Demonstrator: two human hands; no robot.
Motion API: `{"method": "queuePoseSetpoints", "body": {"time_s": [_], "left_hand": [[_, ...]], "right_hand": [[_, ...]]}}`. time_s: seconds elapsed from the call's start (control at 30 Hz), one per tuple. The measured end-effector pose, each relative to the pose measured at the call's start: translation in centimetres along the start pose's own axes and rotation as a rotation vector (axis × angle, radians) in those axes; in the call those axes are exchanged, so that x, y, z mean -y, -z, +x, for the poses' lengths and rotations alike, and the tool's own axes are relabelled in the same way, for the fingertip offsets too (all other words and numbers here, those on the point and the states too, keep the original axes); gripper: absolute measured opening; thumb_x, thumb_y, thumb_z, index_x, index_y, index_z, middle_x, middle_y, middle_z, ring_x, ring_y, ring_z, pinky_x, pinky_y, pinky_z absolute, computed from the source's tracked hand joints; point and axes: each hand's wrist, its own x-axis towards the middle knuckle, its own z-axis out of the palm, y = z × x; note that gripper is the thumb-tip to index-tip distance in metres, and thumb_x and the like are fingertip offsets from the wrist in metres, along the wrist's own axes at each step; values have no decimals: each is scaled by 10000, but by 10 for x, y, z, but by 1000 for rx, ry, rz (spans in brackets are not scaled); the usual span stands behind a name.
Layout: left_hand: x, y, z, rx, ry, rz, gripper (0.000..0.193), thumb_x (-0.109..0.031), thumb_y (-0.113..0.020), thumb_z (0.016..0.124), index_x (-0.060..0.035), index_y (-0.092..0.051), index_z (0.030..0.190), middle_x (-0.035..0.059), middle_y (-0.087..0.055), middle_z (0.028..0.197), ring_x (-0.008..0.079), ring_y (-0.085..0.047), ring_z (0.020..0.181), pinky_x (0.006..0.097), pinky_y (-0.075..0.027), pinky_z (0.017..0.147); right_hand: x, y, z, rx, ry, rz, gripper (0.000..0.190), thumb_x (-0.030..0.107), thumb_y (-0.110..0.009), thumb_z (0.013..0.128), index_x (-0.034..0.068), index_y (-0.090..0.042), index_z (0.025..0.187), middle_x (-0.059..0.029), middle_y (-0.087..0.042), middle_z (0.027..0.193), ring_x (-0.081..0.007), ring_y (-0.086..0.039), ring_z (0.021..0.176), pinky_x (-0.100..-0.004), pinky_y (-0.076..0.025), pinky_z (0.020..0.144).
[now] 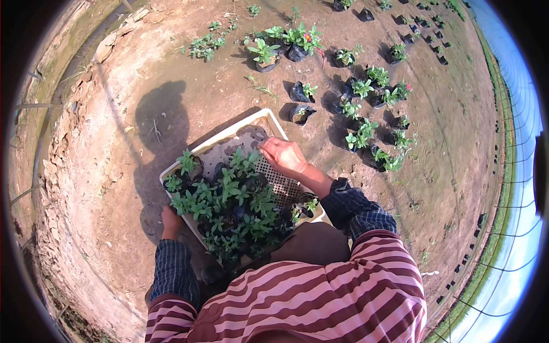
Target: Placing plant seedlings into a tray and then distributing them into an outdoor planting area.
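A shallow cream plastic crate [227,132] with a perforated floor lies tilted before me. Many leafy seedlings [229,188] in black plastic grow bags fill its near and left part, and a smaller seedling [309,205] sits at its right corner. My right hand [283,156] is over the crate's bare far part, fingers bent together; whether something small is between them cannot be made out. At the crate's left edge is my left hand [170,218], its fingers mostly hidden by the rim and leaves, so its grip is unclear.
Bagged seedlings [362,88] stand in groups on the bare soil to the right, some with red flowers. Two bags [302,114] stand just beyond the crate. Loose green plants [206,46] lie farther off. Cracked soil clods [105,48] edge the left side, and curved greenhouse framing [510,184] runs along the right.
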Motion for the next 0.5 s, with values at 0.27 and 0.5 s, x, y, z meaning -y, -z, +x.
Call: {"method": "queuePoseSetpoints", "body": {"time_s": [0.27, 0.5], "left_hand": [[28, -7, 10, 35, -46, -144, 470, -236, -764, 708, 42, -505, 984, 282, -624, 948, 465, -588, 932, 498, -478, 754], [34, -10, 5, 9, -59, -106, 493, -232, -785, 682, 41, -505, 982, 279, -616, 933, 467, -585, 916, 496, -478, 756]], "right_hand": [[-195, 72, 29, -228, -1082, -456, 423, 182, -552, 888, 72, -423, 1276, -230, -553, 1123, -388, -588, 1035, -451, -498, 845], [-191, 42, 16, -167, -655, -430, 281, 58, -465, 840, 103, -561, 1100, -180, -602, 1056, -375, -624, 916, -462, -502, 790]]}}
